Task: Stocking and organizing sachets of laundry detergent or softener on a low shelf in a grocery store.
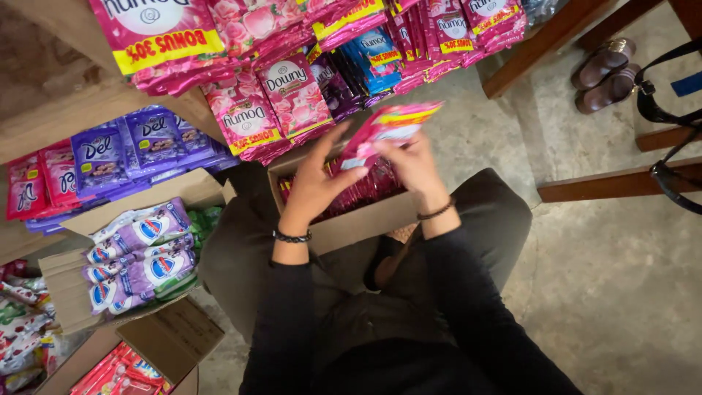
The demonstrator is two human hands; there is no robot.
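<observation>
2 hands grip 1 pink sachet strip [387, 128] above open cardboard box [351, 219] on lap: left hand [318, 183] pinches low end, right hand [413, 164] nearer middle; long axis tilts up-right.

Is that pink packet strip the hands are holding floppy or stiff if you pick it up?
Probably floppy: the pink packet strip is thin and flat, and both the left hand and right hand hold it up. It looks light, as fingertips alone hold it. Its shiny surface might be a bit slippery.
</observation>
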